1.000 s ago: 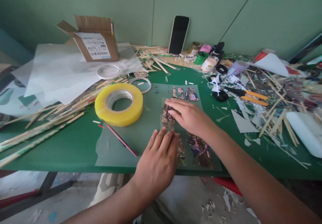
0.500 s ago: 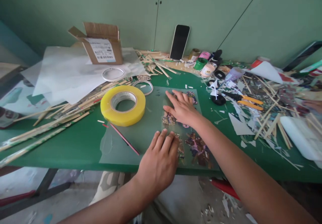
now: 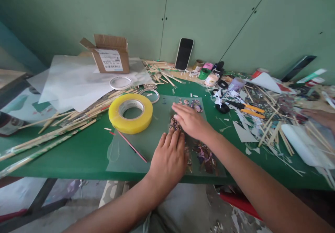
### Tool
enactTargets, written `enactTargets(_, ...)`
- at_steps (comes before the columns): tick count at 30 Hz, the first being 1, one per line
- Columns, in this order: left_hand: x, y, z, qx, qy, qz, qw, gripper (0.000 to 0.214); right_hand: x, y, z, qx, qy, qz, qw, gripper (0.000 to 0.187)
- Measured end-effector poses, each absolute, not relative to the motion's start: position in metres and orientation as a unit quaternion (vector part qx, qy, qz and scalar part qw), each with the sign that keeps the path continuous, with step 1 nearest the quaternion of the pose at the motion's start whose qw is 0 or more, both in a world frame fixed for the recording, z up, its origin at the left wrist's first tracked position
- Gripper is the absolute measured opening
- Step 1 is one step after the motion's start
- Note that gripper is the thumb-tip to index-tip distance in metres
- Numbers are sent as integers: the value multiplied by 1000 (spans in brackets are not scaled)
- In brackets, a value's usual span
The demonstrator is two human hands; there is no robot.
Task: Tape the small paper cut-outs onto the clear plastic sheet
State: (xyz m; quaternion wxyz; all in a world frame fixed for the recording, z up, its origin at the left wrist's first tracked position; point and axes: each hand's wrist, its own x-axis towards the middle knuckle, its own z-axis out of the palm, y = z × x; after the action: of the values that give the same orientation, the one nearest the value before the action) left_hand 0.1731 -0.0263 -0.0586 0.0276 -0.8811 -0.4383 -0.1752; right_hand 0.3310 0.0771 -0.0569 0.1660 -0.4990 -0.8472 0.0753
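My left hand (image 3: 169, 154) lies palm down, fingers stretched out, on a translucent sheet (image 3: 154, 145) near the table's front edge. Just beyond it, my right hand (image 3: 191, 120) is also laid flat, its fingers extended and close together. Under and around both hands are small dark printed cutouts (image 3: 175, 122), partly covered. A larger cluster of purple-brown cutouts (image 3: 206, 156) sits on the sheet to the right. On the left part of the sheet are a wide roll of yellow tape (image 3: 113, 116) and a thin pink stick (image 3: 132, 146).
Wooden sticks (image 3: 54, 135) and an open cardboard box (image 3: 111, 60) occupy the left. A phone (image 3: 184, 53) leans on the wall near small paint jars (image 3: 211, 79). Orange-handled pliers (image 3: 252, 110), scraps and a white block (image 3: 300, 145) crowd the right, where another person's hand (image 3: 320, 117) shows.
The view has shifted slightly. My right hand has drawn back a little and its fingers have come together, while my left hand has slid slightly forward. More of the other person's hand shows.
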Motion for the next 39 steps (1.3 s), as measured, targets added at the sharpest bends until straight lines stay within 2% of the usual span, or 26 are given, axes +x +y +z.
enactTargets(3,173,-28,-67,-887,-431,-161,34,48,323,71,-60,-475,-867,130,76,63)
enactTargets(5,172,-29,-70,-889,-430,-156,35,50,320,78,-62,-474,-868,139,58,66)
enactTargets(10,173,-29,-71,-886,-436,-155,28,48,314,106,-73,-496,-857,104,90,71)
enactTargets(13,173,-34,-62,-885,-425,-189,-7,40,311,111,-80,-497,-854,94,121,72)
enactTargets(18,135,-51,-32,-845,-418,-325,-74,12,311,97,-75,-493,-841,47,220,51)
enactTargets(21,86,-46,-27,-755,-528,-388,-34,12,301,75,-55,-484,-825,3,290,32)
enactTargets(23,54,-35,-31,-672,-645,-363,-13,12,286,56,-38,-470,-830,6,299,26)
enactTargets(25,32,-23,-35,-620,-717,-316,-27,19,266,35,-24,-459,-847,41,265,22)
enactTargets(28,18,-7,-36,-613,-741,-268,-60,30,232,9,-15,-469,-858,109,177,23)
enactTargets(31,15,2,-32,-630,-729,-260,-63,29,207,-4,-19,-482,-860,128,109,27)
enactTargets(39,-1,7,-32,-667,-689,-277,-66,20,195,-4,-26,-497,-853,132,84,16)
